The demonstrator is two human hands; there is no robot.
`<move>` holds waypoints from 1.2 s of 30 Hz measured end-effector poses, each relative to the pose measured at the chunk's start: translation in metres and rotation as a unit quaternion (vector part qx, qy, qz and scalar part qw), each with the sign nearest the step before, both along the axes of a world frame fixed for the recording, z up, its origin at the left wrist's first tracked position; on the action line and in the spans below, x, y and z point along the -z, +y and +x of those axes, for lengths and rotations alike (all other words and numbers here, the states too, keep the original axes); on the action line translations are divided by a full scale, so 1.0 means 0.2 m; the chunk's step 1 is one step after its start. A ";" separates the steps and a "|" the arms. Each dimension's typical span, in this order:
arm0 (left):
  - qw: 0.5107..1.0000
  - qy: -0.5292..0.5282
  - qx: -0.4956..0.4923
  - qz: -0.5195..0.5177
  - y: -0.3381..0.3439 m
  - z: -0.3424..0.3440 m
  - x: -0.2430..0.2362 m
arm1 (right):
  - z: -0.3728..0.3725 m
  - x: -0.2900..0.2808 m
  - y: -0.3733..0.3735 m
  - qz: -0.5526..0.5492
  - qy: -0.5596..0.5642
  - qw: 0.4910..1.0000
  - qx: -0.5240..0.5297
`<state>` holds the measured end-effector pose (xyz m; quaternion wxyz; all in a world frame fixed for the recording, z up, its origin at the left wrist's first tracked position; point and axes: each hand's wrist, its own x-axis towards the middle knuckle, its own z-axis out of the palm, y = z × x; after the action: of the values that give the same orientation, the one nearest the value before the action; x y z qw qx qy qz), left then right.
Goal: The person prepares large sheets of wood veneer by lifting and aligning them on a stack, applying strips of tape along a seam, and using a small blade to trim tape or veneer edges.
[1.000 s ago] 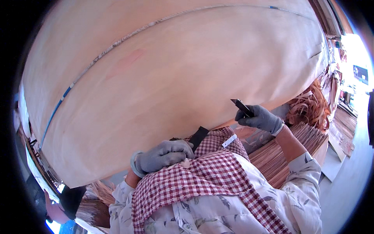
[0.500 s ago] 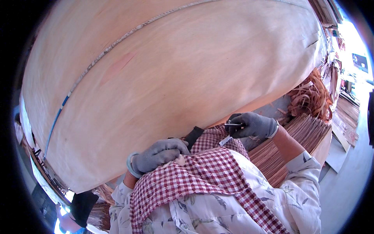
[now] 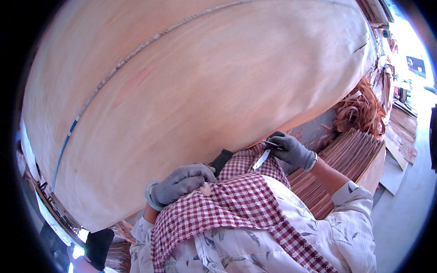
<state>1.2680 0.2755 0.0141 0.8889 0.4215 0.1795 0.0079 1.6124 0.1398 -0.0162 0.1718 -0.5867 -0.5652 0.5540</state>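
My left hand [image 3: 180, 184], in a grey glove, rests on the red-and-white checked apron [image 3: 232, 193] with its fingers curled in. A small pale scrap [image 3: 205, 189] shows just below those fingers; whether they grip anything is hidden. My right hand [image 3: 293, 152], also gloved in grey, is closed on a slim bladed tool [image 3: 261, 160]. A flat whitish strip and a thin metal bar stick out from its fingers toward the apron. Both hands are at the near edge of a large pale wood veneer sheet [image 3: 195, 109].
A cord [image 3: 129, 57], whitish with a blue end, lies curved across the sheet. To the right stand stacked veneer strips [image 3: 337, 168] and a heap of curled reddish shavings [image 3: 359, 111]. A dark piece [image 3: 221, 161] pokes up between my hands. Another person [image 3: 98, 250] is at the lower left.
My right hand has turned slightly, and more of the tool's whitish strip shows, now slanting down to the apron. The left hand stays nearly in place; the view has shifted a little.
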 end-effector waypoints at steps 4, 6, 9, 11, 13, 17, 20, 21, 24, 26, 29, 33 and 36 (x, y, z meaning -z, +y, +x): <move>1.000 -0.010 0.002 0.013 0.02 0.00 0.00 | 0.01 -0.02 0.02 0.063 -0.095 0.993 0.031; 1.000 0.003 -0.004 0.016 0.01 0.01 -0.01 | 0.00 -0.09 0.04 0.081 -0.164 0.978 0.099; 0.998 0.050 -0.019 -0.031 0.01 0.02 -0.04 | 0.01 -0.19 0.16 0.088 -0.113 0.967 0.212; 0.987 0.144 -0.056 -0.040 0.03 0.05 -0.07 | -0.03 -0.23 0.25 0.127 -0.067 0.964 0.222; 0.980 0.174 -0.083 0.048 0.07 0.08 -0.08 | -0.11 -0.32 0.38 0.149 -0.050 0.973 0.169; 0.956 0.114 -0.144 0.230 0.08 0.11 0.04 | -0.27 -0.37 0.54 0.155 0.007 0.986 0.069; 0.956 0.179 -0.231 -0.016 0.07 0.13 0.06 | -0.40 -0.34 0.62 0.269 0.039 0.962 -0.014; 0.951 0.182 -0.249 -0.021 0.08 0.11 0.06 | -0.43 -0.34 0.65 0.307 0.038 0.950 -0.049; 0.933 0.191 -0.302 -0.027 0.10 0.07 0.04 | -0.51 -0.33 0.70 0.323 0.026 0.941 -0.103; 0.921 0.195 -0.337 -0.021 0.11 0.04 0.02 | -0.54 -0.32 0.72 0.331 0.022 0.935 -0.130; 0.829 0.239 -0.499 0.074 0.12 0.02 0.04 | -0.58 -0.33 0.75 0.325 0.023 0.935 -0.140; 0.850 0.178 -0.485 0.106 0.14 -0.02 0.04 | -0.59 -0.33 0.77 0.302 0.027 0.938 -0.168; 0.877 0.196 -0.397 0.189 0.17 0.03 0.02 | -0.59 -0.30 0.77 0.287 0.039 0.939 -0.184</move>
<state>1.2745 0.3101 0.0102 0.6615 0.4673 0.4972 0.3111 1.4941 0.2942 0.0429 0.2503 -0.3764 -0.7907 0.4130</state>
